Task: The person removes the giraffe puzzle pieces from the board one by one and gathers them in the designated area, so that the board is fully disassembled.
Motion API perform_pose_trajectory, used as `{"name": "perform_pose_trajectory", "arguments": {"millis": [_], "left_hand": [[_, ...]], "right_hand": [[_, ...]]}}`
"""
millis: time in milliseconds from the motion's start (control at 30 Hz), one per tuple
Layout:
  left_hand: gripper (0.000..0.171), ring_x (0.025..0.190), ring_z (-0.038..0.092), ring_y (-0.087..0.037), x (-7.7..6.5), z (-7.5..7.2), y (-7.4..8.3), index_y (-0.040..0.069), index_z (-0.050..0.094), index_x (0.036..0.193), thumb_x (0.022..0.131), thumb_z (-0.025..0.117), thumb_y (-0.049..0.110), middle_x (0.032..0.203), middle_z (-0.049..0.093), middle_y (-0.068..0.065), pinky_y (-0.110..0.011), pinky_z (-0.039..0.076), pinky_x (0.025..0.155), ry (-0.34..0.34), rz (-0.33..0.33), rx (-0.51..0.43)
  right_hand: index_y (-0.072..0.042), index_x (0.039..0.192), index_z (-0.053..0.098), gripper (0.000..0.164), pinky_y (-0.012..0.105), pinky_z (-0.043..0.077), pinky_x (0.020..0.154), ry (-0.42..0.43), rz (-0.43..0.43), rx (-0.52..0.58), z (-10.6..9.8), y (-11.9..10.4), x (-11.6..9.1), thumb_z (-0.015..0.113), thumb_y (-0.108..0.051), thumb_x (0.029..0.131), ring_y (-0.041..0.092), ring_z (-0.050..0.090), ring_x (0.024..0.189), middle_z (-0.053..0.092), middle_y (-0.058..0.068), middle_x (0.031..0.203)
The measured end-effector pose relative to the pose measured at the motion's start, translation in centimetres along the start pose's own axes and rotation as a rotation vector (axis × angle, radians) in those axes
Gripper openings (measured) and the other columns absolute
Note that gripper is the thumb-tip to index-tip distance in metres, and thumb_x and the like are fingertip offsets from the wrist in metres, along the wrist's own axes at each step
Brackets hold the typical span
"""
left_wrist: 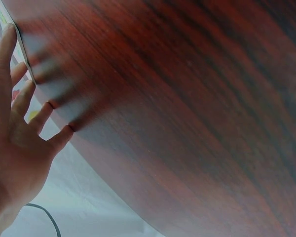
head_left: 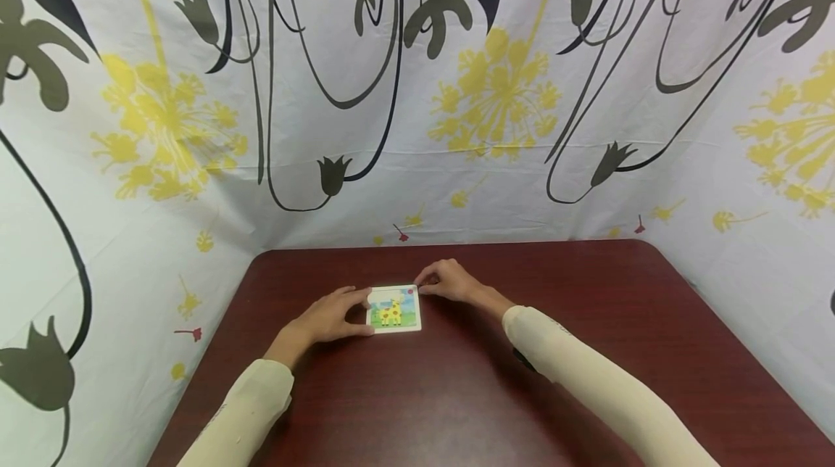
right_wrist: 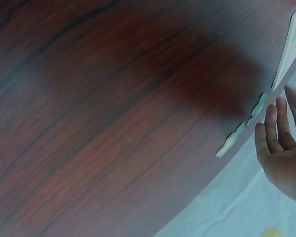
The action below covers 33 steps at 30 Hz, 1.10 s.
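Observation:
A flat picture board (head_left: 394,309) with a yellow giraffe and a white border lies on the dark red-brown table. My left hand (head_left: 335,316) is at its left side, thumb by the lower left corner and fingers by the upper left. In the left wrist view, the fingers of the left hand (left_wrist: 24,133) are spread and fairly straight, some tips on the table. The right hand (head_left: 453,282) is at the board's upper right corner, fingers loosely bent. Beside the right hand (right_wrist: 283,143) lie thin wavy-edged pieces (right_wrist: 230,143). Nothing shows plainly between its fingertips.
The wooden tabletop (head_left: 430,402) stretches around the board, with rounded far corners. A white cloth (head_left: 404,213) with grey and yellow flower prints hangs behind the table and along both sides.

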State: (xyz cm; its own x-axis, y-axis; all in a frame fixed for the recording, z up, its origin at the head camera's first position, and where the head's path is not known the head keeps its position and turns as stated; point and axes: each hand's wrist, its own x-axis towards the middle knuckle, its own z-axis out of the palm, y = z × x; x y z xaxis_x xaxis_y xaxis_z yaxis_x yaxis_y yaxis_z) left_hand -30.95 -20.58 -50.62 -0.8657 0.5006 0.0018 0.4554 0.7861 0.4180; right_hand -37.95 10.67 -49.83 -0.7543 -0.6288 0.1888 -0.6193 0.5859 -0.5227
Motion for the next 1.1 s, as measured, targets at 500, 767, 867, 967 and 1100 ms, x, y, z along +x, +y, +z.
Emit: {"name": "perform_pose_trajectory", "arguments": {"millis": [500, 767, 867, 967, 1100], "left_hand": [[0.059, 0.150, 0.036, -0.037, 0.0, -0.1, 0.1, 0.022, 0.065, 0.132, 0.087, 0.079, 0.057, 0.153, 0.054, -0.003, -0.062, 0.035, 0.115, 0.001, -0.004, -0.001], [0.065, 0.150, 0.036, -0.036, 0.1, 0.0, 0.0, 0.021, 0.063, 0.139, 0.088, 0.078, 0.058, 0.147, 0.058, 0.000, -0.062, 0.036, 0.115, -0.006, 0.002, 0.002], [0.067, 0.151, 0.036, -0.034, 0.1, 0.0, 0.0, 0.022, 0.062, 0.141, 0.087, 0.078, 0.059, 0.145, 0.059, 0.002, -0.061, 0.036, 0.115, -0.007, -0.008, 0.005], [0.072, 0.151, 0.036, -0.034, 0.1, 0.0, -0.1, 0.021, 0.060, 0.145, 0.087, 0.078, 0.059, 0.142, 0.061, 0.003, -0.061, 0.036, 0.115, -0.005, -0.013, 0.005], [0.071, 0.151, 0.036, -0.034, 0.1, 0.0, -0.1, 0.021, 0.060, 0.144, 0.087, 0.078, 0.059, 0.142, 0.061, 0.003, -0.060, 0.036, 0.115, -0.007, -0.012, 0.000]], "right_hand": [[-0.010, 0.107, 0.082, 0.014, 0.028, 0.054, 0.074, -0.050, -0.088, -0.008, 1.4, -2.0, 1.1, 0.078, -0.012, 0.094, 0.016, 0.068, 0.085, 0.078, 0.002, 0.104], [-0.004, 0.107, 0.081, 0.015, 0.026, 0.048, 0.067, -0.072, -0.159, -0.004, 1.8, -2.0, 1.1, 0.079, -0.008, 0.093, 0.018, 0.062, 0.070, 0.075, 0.007, 0.096], [-0.003, 0.107, 0.081, 0.015, 0.025, 0.047, 0.065, -0.074, -0.171, 0.008, 1.9, -1.9, 1.2, 0.079, -0.007, 0.093, 0.018, 0.061, 0.067, 0.074, 0.007, 0.091], [-0.002, 0.106, 0.081, 0.014, 0.023, 0.047, 0.066, -0.072, -0.187, 0.020, 1.9, -1.9, 1.3, 0.078, -0.005, 0.092, 0.018, 0.061, 0.067, 0.074, 0.008, 0.090], [0.000, 0.106, 0.080, 0.014, 0.022, 0.047, 0.063, -0.068, -0.205, 0.042, 2.0, -2.0, 1.4, 0.078, -0.002, 0.092, 0.019, 0.058, 0.061, 0.076, 0.011, 0.091]]}}
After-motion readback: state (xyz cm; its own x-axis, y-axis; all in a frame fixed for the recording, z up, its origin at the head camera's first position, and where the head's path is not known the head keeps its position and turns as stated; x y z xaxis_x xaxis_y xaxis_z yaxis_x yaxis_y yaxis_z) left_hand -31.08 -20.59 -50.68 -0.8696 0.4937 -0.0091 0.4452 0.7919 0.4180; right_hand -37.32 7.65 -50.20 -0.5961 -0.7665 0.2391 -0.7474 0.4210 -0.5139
